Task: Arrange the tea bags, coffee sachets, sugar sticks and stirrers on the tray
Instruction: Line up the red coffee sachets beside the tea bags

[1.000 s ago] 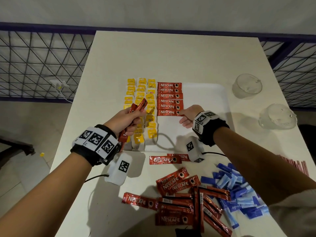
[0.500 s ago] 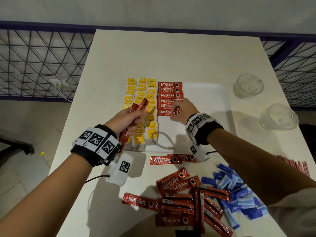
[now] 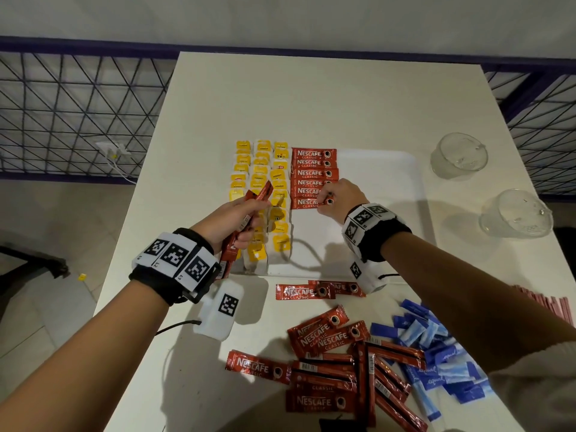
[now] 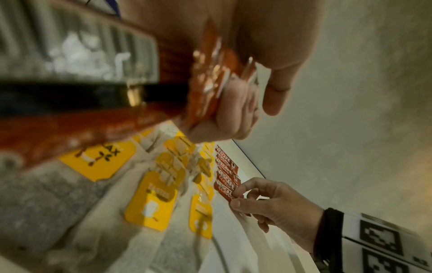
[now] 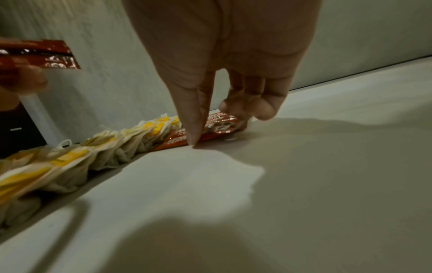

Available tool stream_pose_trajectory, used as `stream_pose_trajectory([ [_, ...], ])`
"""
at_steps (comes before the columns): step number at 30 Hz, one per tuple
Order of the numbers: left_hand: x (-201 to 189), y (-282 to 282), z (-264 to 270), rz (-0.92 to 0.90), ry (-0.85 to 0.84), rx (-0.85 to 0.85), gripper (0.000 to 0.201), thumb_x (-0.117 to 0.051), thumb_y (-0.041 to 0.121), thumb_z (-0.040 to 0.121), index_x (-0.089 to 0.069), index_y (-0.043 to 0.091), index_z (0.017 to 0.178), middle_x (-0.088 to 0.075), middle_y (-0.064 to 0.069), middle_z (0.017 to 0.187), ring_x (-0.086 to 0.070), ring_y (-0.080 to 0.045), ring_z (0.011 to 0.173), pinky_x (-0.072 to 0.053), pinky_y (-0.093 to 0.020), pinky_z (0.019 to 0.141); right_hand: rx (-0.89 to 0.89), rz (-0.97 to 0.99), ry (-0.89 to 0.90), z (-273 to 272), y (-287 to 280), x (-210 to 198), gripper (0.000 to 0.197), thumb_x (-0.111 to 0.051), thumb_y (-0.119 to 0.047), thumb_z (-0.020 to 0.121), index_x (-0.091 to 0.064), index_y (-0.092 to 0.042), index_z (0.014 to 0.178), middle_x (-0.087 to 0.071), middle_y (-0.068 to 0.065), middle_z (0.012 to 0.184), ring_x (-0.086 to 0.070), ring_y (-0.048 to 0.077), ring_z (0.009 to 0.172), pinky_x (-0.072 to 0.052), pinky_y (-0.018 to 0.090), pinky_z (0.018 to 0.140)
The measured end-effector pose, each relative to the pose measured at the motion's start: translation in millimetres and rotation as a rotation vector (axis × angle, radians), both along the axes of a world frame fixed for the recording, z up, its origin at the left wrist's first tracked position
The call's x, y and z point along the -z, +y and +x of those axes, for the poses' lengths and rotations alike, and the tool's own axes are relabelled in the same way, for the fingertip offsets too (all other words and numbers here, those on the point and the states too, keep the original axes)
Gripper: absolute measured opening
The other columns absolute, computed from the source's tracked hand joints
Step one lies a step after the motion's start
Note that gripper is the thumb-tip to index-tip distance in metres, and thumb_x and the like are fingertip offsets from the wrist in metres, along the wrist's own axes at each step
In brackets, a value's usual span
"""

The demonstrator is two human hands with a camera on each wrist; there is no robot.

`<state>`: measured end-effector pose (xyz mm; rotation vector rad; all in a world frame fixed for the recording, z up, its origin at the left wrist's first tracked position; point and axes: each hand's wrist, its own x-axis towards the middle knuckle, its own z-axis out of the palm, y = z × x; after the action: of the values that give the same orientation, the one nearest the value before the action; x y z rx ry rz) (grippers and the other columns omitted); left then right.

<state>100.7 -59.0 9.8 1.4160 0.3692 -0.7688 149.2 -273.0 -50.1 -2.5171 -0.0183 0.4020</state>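
A pale desk [image 3: 311, 98] is seen from above, carrying a white tray [image 3: 383, 188] at its middle. The tray's left part is filled with three columns of yellow-tagged tea bags [image 3: 260, 194], overlapped like roof tiles, probably so that many fit and each tag stays readable. Just beside them a column of red coffee sachets [image 3: 313, 173] is laid flat, logos up and edges aligned; the right part of the tray is left bare, presumably for the sugar and stirrers.

Off the tray, near the front edge, a loose pile of coffee sachets [image 3: 330, 369] is left unsorted, with blue sugar sticks [image 3: 436, 353] heaped to its right. Thin reddish sticks [image 3: 558, 304] at the right edge may be stirrers; this cannot be told. Two clear cups [image 3: 458, 157] are stood apart on the right.

A bundle of sachets [image 3: 246, 222] is gripped in the left hand [image 3: 230, 219] above the tea bags, likely kept as a ready supply. The nearest sachet of the column [image 3: 304, 203] is pinched at its right end by the right hand [image 3: 339, 199], apparently to square it against the row.
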Motion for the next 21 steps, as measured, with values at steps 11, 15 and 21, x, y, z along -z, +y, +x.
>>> stream_pose_trajectory([
  [11,-8,-15,-13,0.173,-0.070,0.297,0.036,-0.050,0.040,0.089,-0.060,0.008,0.075,-0.052,-0.004,0.048,-0.037,-0.009,0.029,-0.029,-0.014,0.031,0.057,0.586,0.394,-24,14,-47,0.013,-0.057,-0.031,0.090,-0.059,-0.018,0.087,-0.060,0.003,0.075,-0.054,0.015,0.061,-0.046,0.024,0.058],
  [15,-15,-26,-19,0.173,-0.116,0.305,0.028,-0.046,0.029,0.096,-0.055,0.007,0.079,-0.054,0.005,0.039,-0.038,-0.003,0.026,-0.028,-0.013,0.030,-0.008,0.604,0.391,-32,8,-58,0.013,-0.060,-0.014,0.088,-0.059,-0.011,0.075,-0.059,0.005,0.067,-0.054,0.005,0.048,-0.048,0.016,0.051],
  [21,-19,-22,-24,0.101,-0.112,0.196,0.015,-0.051,0.016,0.093,-0.057,0.003,0.090,-0.056,0.005,0.039,-0.032,-0.003,0.026,-0.024,-0.011,0.030,0.137,0.756,0.421,-39,-10,-68,0.006,-0.059,-0.008,0.087,-0.059,-0.006,0.082,-0.059,0.010,0.066,-0.054,0.007,0.044,-0.048,0.016,0.047],
])
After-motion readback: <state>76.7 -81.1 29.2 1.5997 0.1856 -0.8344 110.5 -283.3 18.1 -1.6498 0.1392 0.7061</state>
